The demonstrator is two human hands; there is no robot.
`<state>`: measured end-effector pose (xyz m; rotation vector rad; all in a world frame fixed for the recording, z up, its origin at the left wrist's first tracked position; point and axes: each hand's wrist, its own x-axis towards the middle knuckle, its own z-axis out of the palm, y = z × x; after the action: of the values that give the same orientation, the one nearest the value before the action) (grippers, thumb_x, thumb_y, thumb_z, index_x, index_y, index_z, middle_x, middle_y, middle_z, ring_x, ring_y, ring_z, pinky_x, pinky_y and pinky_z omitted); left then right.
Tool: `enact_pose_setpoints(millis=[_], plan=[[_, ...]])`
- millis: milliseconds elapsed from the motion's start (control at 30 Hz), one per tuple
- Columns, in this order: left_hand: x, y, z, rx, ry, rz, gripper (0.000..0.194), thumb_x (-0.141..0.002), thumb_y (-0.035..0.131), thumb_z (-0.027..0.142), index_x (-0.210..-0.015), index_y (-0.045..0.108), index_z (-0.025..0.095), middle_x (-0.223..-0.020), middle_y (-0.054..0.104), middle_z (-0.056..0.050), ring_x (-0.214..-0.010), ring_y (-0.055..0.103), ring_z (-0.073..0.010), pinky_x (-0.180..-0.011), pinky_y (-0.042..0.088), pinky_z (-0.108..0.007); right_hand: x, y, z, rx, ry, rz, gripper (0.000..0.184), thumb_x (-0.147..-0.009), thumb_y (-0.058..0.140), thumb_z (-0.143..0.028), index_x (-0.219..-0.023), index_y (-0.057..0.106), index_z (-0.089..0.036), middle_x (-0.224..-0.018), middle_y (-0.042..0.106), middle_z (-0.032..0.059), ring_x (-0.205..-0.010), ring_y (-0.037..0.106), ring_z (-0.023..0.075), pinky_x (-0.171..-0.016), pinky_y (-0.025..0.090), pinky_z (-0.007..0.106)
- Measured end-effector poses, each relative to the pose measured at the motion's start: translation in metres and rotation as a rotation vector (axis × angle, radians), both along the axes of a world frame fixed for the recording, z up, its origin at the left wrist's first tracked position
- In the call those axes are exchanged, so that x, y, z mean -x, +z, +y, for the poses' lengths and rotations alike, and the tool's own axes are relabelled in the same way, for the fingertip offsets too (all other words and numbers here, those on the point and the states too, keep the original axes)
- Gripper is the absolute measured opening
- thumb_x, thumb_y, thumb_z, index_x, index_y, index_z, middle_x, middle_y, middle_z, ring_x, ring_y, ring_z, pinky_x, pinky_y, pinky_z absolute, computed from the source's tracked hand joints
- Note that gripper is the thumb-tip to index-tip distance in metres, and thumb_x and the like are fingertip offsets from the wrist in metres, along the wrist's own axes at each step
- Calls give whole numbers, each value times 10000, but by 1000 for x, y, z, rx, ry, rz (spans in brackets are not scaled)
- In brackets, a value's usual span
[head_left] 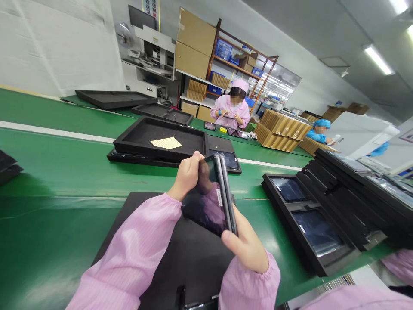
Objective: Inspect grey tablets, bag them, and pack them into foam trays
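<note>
Between my two hands is a pair of tablets [206, 209], pressed together and tilted up on edge. The near one turns its dark, glossy screen to the left and has a small white label by its edge. My left hand [188, 175] is closed on their far top corner, thumb up. Lower down on the right, my right hand [247, 243] grips the near end, with its thumb at the bottom corner and its other fingers behind. Below lies a flat black board or tray [171, 258] on the green bench, with another dark, shiny item at its front edge.
Ahead sits a black foam tray [145, 135] with a yellow sticker sheet [166, 143]. On the right, a black tray [284, 215] holds two tablets beside stacked trays [364, 193]. A co-worker in pink [230, 105] sits across the green bench [64, 172] near cardboard dividers [280, 131].
</note>
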<state>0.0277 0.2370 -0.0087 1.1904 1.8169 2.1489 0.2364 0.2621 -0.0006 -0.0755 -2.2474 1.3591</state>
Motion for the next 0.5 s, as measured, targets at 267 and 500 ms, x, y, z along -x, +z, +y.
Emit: enact_pose_setpoints(millis=[267, 500], plan=[[-1, -7, 2, 91, 98, 102, 475, -948, 312, 362, -506, 445, 249, -470, 504, -15, -521, 546, -184, -565, 381, -297, 1, -18, 7, 344, -99, 26, 485, -949, 477, -486, -1266, 699, -194, -1250, 726, 91, -1263, 625, 302, -1141, 431, 467], [-3, -6, 2, 114, 119, 141, 491, -954, 299, 400, -529, 493, 250, -499, 558, -36, -565, 597, -204, -586, 410, -302, 2, -12, 8, 361, -133, 14, 485, -894, 474, -421, -1246, 712, -187, -1133, 760, 82, -1173, 668, 299, -1037, 517, 428]])
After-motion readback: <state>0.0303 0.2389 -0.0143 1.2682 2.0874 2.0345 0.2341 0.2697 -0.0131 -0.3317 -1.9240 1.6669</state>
